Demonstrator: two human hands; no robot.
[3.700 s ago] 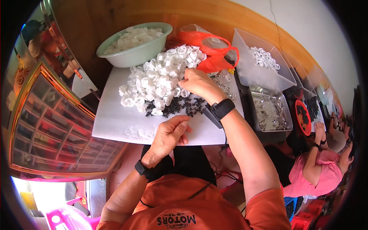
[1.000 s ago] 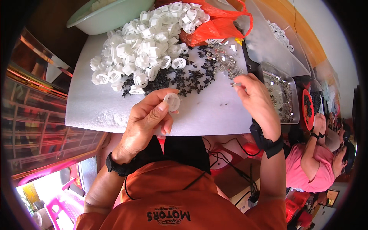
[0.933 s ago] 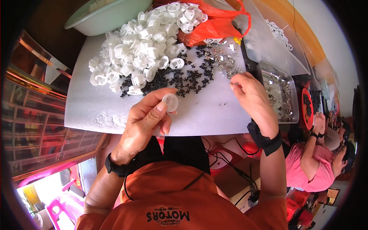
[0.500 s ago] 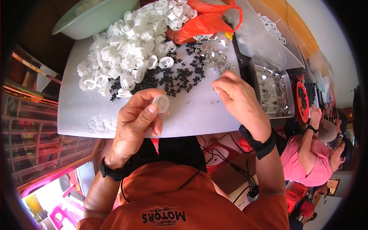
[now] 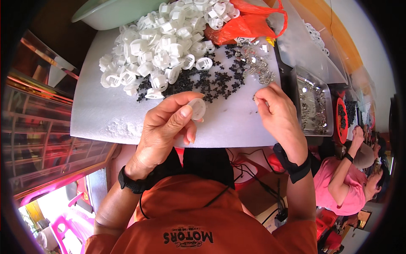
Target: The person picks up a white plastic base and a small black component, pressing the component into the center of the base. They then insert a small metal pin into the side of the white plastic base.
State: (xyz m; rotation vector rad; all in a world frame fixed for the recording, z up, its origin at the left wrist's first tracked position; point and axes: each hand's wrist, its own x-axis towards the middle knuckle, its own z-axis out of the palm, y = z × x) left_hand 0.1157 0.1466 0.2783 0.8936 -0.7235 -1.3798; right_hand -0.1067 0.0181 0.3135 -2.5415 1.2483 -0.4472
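Note:
My left hand (image 5: pixel 163 127) pinches a round, whitish translucent plastic piece (image 5: pixel 197 109) between thumb and fingers, over the near part of a white foam board (image 5: pixel 101 116). To its right, my right hand (image 5: pixel 279 112) is closed with thumb and fingertips together. A tiny dark spot shows at those fingertips, too small to name. Just beyond the right hand lies a scatter of small shiny clear and metal pieces (image 5: pixel 253 63). Small black cross-shaped pieces (image 5: pixel 207 82) spread across the board's middle. Behind my left hand rises a large heap of similar white plastic pieces (image 5: pixel 165 42).
A red plastic bag (image 5: pixel 249 27) lies at the back beside the heap, with a pale green basin (image 5: pixel 105 15) at far left. Right of the board stand a metal tray (image 5: pixel 327 127) and a clear bin (image 5: pixel 338 70). A person in pink (image 5: pixel 338 182) works farther right.
The view has shifted, so the board appears farther right and higher. My right hand has drawn slightly toward me from the shiny pieces. My left hand keeps the plastic piece, slightly turned.

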